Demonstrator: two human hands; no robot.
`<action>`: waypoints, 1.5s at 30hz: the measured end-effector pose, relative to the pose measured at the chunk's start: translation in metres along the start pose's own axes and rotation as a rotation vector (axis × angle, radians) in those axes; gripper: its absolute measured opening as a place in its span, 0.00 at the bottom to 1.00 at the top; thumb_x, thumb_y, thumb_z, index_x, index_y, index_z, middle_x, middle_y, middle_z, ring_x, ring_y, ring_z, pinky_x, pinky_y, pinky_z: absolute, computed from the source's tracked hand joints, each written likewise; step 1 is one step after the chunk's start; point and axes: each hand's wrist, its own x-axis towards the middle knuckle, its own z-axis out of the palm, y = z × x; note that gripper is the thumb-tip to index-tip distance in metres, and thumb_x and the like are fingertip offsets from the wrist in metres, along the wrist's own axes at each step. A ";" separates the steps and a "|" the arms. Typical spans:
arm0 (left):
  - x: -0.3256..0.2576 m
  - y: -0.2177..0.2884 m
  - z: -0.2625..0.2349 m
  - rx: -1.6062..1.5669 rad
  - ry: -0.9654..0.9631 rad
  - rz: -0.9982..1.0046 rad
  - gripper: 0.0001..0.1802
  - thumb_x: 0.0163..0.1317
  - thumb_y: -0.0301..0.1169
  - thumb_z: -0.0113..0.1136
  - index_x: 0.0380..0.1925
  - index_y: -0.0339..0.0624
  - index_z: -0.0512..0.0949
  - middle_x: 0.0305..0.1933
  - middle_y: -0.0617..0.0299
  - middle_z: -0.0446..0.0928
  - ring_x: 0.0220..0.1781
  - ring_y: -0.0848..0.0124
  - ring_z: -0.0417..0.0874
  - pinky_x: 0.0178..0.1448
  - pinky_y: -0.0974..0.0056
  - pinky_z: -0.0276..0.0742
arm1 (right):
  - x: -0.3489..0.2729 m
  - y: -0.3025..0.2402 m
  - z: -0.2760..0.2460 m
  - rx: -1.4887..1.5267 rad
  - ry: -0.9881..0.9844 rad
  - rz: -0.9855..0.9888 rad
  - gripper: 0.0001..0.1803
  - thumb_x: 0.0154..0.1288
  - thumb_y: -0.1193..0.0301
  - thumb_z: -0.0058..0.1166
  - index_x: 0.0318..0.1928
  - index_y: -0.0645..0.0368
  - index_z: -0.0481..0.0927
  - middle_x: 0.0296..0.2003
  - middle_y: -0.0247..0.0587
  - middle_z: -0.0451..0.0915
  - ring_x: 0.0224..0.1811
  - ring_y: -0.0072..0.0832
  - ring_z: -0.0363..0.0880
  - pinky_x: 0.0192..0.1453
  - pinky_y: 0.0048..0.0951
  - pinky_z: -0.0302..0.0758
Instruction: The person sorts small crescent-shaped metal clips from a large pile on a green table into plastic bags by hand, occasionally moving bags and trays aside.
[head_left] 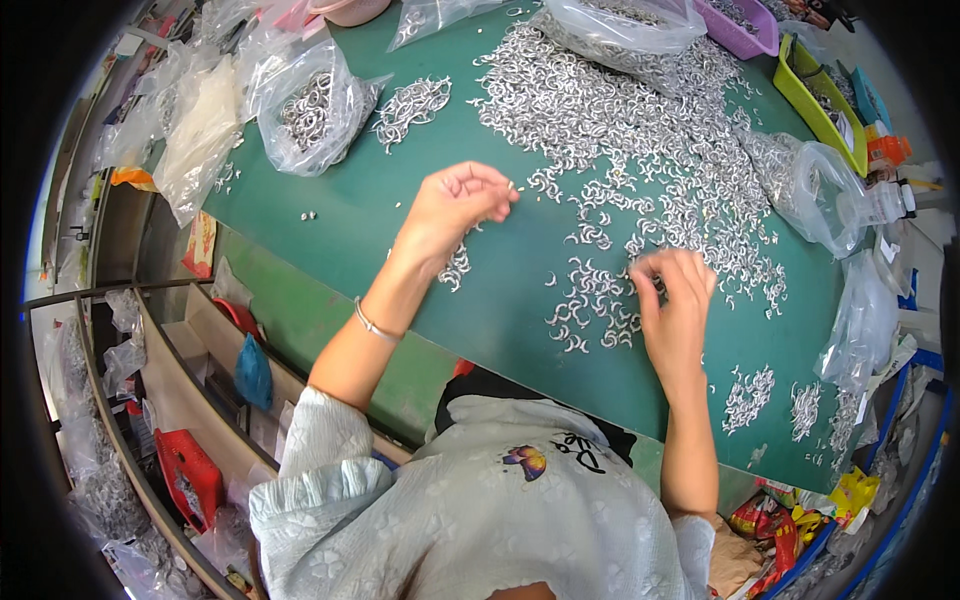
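right hand (676, 300) is resting on the green table (500, 300), fingers curled over small curved metal pieces (592, 310) | left hand (455, 205) is pinching one tiny piece at its fingertips | big scattered heap (640, 130) is lying beyond | plastic bags (310, 105) are sitting at the table's far left

Silver curved metal pieces (640, 140) cover a dark green tabletop (500, 300). Beyond them lie a purple tray (745, 35) and a lime-green tray (815, 100). The grey shirt (480, 510) bears a purple-orange butterfly (527, 461).
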 end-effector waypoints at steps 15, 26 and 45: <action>0.011 0.011 0.015 0.473 -0.022 0.340 0.20 0.59 0.15 0.43 0.52 0.33 0.74 0.54 0.57 0.76 0.59 0.68 0.75 0.61 0.65 0.71 | -0.003 -0.035 0.016 0.063 -0.352 -0.273 0.22 0.57 0.69 0.59 0.54 0.57 0.74 0.54 0.41 0.74 0.61 0.40 0.67 0.62 0.43 0.63; -0.080 -0.045 0.054 1.072 -0.138 0.537 0.21 0.56 0.15 0.53 0.52 0.33 0.73 0.60 0.50 0.71 0.65 0.53 0.69 0.69 0.53 0.63 | -0.062 -0.004 -0.015 -0.390 -0.485 -0.109 0.33 0.56 0.61 0.59 0.62 0.55 0.69 0.68 0.33 0.60 0.73 0.39 0.50 0.71 0.57 0.49; -0.099 -0.042 0.085 0.739 -0.260 0.532 0.26 0.53 0.10 0.51 0.55 0.34 0.71 0.67 0.45 0.62 0.71 0.50 0.61 0.72 0.51 0.56 | -0.087 0.006 -0.035 -0.362 -0.287 0.095 0.26 0.59 0.71 0.56 0.59 0.60 0.70 0.66 0.41 0.63 0.72 0.45 0.53 0.71 0.56 0.43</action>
